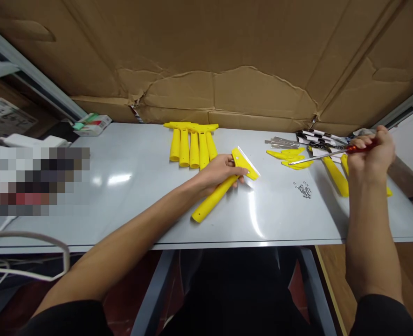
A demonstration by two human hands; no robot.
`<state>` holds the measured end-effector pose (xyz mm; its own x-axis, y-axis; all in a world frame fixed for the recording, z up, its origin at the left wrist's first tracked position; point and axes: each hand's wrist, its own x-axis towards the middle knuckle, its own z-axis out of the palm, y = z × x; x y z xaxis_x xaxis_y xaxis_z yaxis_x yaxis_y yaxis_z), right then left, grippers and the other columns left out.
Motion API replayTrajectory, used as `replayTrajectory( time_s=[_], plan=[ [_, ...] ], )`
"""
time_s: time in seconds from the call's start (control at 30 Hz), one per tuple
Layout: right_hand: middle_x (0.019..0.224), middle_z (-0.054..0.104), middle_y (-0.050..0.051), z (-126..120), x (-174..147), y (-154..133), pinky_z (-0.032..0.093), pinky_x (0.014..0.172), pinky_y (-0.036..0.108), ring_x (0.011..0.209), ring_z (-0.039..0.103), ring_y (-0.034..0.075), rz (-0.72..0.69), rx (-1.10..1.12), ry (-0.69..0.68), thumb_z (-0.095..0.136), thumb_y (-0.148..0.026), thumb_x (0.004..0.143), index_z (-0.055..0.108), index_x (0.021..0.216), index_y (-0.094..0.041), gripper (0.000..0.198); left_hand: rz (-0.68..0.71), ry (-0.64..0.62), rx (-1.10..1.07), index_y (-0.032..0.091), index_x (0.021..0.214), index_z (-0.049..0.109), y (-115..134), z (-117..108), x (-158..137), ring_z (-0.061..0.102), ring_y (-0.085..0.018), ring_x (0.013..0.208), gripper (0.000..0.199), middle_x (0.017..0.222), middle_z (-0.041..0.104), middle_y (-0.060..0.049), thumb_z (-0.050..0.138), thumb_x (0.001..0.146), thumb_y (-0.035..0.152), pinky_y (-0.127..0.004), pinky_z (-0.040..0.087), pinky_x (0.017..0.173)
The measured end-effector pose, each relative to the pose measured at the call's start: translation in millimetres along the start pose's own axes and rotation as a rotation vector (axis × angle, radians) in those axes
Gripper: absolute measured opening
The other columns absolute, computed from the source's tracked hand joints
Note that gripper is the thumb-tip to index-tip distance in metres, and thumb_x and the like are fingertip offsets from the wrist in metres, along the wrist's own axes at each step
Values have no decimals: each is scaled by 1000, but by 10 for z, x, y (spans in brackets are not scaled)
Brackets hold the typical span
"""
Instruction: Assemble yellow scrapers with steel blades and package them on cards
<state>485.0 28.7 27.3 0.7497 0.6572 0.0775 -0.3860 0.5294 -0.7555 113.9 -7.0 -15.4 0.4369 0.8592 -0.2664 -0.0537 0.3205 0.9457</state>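
Note:
My left hand (222, 172) is closed around the neck of a yellow scraper (215, 199), whose head carries a thin metal blade along its outer edge. The scraper's handle slants down toward the table's front. Off to the right, my right hand (372, 151) is raised and wrapped around the red handle of a screwdriver (321, 157). Its long shaft points left, passing over a group of yellow plastic pieces (297, 163). Small metal screws (303, 190) lie in a loose pile between the two hands. Flat metal blades (282, 142) rest behind the yellow pieces.
Several yellow scraper handles (194, 144) lie in a row near the back. More yellow handles (335, 177) sit beside my right forearm. Black-and-white packages (320, 138) are at the back right. A small box (92, 125) stands back left; cardboard (227, 56) rises behind the table (129, 210).

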Motion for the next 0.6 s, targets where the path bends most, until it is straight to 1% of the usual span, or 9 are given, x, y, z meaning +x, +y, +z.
replayTrajectory(
  time_s=[0.1,0.17,0.23,0.33,0.43,0.5,0.6],
  plan=[
    [63,27,-5,142,-276,148,29,49,15,53,32,4,117,61,-135,38,-6,74,46,83,-18,17,-28,-86,44,11,87,67,-42,74,-21,59,-9,49,24,70,73,-7,86,72,13,-23,45,48],
    [65,32,-4,198,-450,256,32,52,17,57,37,5,169,65,-218,45,-6,68,48,85,-17,20,-10,-95,59,11,89,68,-44,111,-44,61,-9,53,20,74,74,-7,81,73,8,-23,48,51],
    [67,37,-2,215,-566,337,32,54,18,60,38,6,189,53,-268,50,-5,64,50,87,-17,26,1,-84,82,10,91,69,-26,124,-68,62,-9,57,21,79,75,-7,79,73,5,-23,50,56],
    [71,40,-2,194,-611,389,29,57,20,61,37,6,157,30,-283,54,-6,60,49,90,-17,32,25,-73,126,10,99,70,23,108,-98,64,-9,64,31,95,77,-10,82,71,4,-22,51,58],
    [73,38,-2,170,-575,397,27,59,20,62,36,6,125,3,-274,55,-8,60,47,91,-19,34,67,-91,195,12,107,70,66,94,-117,69,-14,78,39,110,77,-13,84,71,7,-22,50,57],
    [74,38,-2,164,-558,403,26,60,21,63,35,6,117,-11,-279,55,-10,60,45,90,-19,33,95,-85,273,13,109,70,83,100,-126,71,-18,88,42,114,77,-14,86,71,9,-23,52,59],
    [74,38,-3,156,-568,428,26,60,21,62,33,6,122,-30,-304,57,-11,60,45,89,-19,33,126,-64,361,13,111,70,93,120,-136,72,-20,96,45,118,76,-13,87,70,11,-26,55,66]
  ],
)
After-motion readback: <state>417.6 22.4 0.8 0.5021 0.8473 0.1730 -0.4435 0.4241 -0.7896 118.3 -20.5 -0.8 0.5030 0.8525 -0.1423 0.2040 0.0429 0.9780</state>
